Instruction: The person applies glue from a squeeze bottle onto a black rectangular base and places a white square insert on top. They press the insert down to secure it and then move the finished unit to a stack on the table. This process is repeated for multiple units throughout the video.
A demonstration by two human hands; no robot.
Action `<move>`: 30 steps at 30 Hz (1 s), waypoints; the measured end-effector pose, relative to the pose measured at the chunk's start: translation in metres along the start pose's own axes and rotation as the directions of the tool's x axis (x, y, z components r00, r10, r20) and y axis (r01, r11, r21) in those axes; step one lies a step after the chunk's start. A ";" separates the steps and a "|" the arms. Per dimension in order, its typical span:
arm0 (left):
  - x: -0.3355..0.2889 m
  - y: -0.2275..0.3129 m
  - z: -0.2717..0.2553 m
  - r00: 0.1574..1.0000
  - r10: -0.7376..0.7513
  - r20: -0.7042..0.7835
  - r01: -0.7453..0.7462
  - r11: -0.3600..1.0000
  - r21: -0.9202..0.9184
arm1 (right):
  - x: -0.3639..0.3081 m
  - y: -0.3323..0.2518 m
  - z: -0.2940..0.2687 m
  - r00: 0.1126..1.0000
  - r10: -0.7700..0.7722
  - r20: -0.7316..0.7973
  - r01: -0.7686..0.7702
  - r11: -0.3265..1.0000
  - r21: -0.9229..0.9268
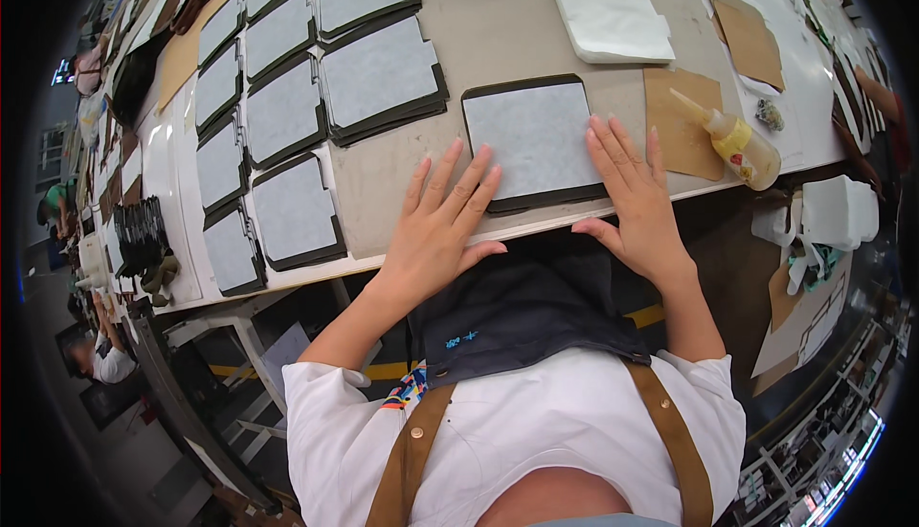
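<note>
A dark panel faced with a pale grey-white sheet lies flat at the table's near edge, its dark border showing around the sheet. My left hand rests at its left side, fingers stretched and the fingertips near the panel's left edge. Over the right side lies my right hand, its fingers spread and touching the sheet's right edge. Neither hand grips anything. To the left, several stacks of similar dark-edged panels stand in rows.
A pile of white sheets sits at the far right of the panel. Nearer, a yellowish glue bottle with a nozzle lies by a brown card. Dark strips are bundled at the left. Other people work farther off.
</note>
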State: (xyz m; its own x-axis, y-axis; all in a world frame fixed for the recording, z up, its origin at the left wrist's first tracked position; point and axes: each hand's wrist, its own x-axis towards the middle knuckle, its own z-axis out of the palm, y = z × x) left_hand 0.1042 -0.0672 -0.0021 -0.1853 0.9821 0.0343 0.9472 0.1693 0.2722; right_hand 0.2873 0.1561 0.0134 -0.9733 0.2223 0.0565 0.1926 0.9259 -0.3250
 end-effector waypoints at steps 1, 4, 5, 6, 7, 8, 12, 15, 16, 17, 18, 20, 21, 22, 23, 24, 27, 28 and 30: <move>-0.001 0.000 0.000 1.000 -0.007 -0.013 0.006 1.000 -0.015 | -0.001 0.001 0.001 0.998 0.017 -0.063 -0.016 1.000 0.011; -0.005 0.000 0.001 0.998 -0.024 -0.066 0.021 0.999 -0.050 | -0.005 0.005 0.009 0.975 0.033 -0.221 -0.021 0.998 0.056; -0.008 -0.001 0.001 0.995 -0.026 -0.093 0.021 0.998 -0.055 | -0.005 0.006 0.010 0.967 0.017 -0.255 0.003 0.997 0.076; -0.010 -0.002 0.001 0.992 -0.029 -0.121 0.022 0.998 -0.060 | -0.004 0.007 0.011 0.957 0.001 -0.290 0.028 0.995 0.096; -0.012 -0.004 0.001 0.988 -0.033 -0.150 0.024 0.998 -0.063 | -0.002 0.005 0.010 0.960 -0.013 -0.281 0.054 0.989 0.139; -0.014 -0.005 0.002 0.983 -0.037 -0.180 0.026 0.998 -0.066 | 0.004 -0.001 0.007 0.962 -0.028 -0.273 0.081 0.980 0.183; -0.019 -0.006 0.000 0.948 -0.100 -0.303 0.067 0.991 -0.119 | 0.021 -0.014 0.005 0.961 -0.121 -0.249 0.175 0.962 0.209; -0.023 -0.004 -0.001 0.920 -0.154 -0.359 0.102 0.982 -0.161 | 0.026 -0.012 0.007 0.943 -0.199 -0.267 0.236 0.965 0.116; -0.025 -0.004 0.000 0.915 -0.161 -0.371 0.104 0.980 -0.169 | 0.026 -0.012 0.007 0.934 -0.227 -0.276 0.256 0.964 0.075; -0.026 -0.005 0.002 0.909 -0.167 -0.382 0.106 0.978 -0.177 | 0.025 -0.013 0.006 0.924 -0.254 -0.284 0.275 0.961 0.035; -0.028 -0.005 0.003 0.903 -0.173 -0.392 0.106 0.977 -0.185 | 0.024 -0.013 0.006 0.914 -0.281 -0.292 0.292 0.956 -0.005; -0.028 -0.005 0.004 0.898 -0.180 -0.403 0.107 0.975 -0.197 | 0.022 -0.013 0.006 0.903 -0.308 -0.301 0.305 0.951 -0.058; -0.028 -0.006 0.004 0.895 -0.183 -0.407 0.107 0.973 -0.202 | 0.021 -0.013 0.007 0.897 -0.321 -0.305 0.310 0.947 -0.084; -0.027 -0.005 0.004 0.892 -0.186 -0.411 0.108 0.973 -0.205 | 0.020 -0.012 0.007 0.894 -0.335 -0.297 0.317 0.942 -0.109; -0.027 -0.005 0.004 0.890 -0.188 -0.415 0.109 0.972 -0.208 | 0.018 -0.012 0.007 0.892 -0.349 -0.289 0.323 0.937 -0.134; -0.026 -0.005 0.004 0.888 -0.191 -0.418 0.109 0.971 -0.211 | 0.018 -0.012 0.007 0.889 -0.362 -0.281 0.329 0.931 -0.158; -0.026 -0.006 0.005 0.886 -0.185 -0.424 0.101 0.972 -0.213 | 0.018 -0.013 0.005 0.888 -0.380 -0.260 0.343 0.922 -0.178; -0.026 -0.006 0.004 0.886 -0.185 -0.425 0.099 0.971 -0.216 | 0.018 -0.013 0.005 0.887 -0.388 -0.253 0.347 0.918 -0.191; -0.024 -0.005 0.002 0.885 -0.184 -0.428 0.094 0.971 -0.222 | 0.018 -0.015 0.004 0.884 -0.402 -0.238 0.355 0.909 -0.217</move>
State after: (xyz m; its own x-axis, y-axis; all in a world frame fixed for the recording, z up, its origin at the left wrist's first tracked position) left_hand 0.1047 -0.0917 -0.0064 -0.4499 0.8023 0.3922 0.8439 0.2382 0.4807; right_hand 0.2665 0.1449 0.0158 -0.9084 -0.1034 0.4050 -0.1437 0.9871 -0.0703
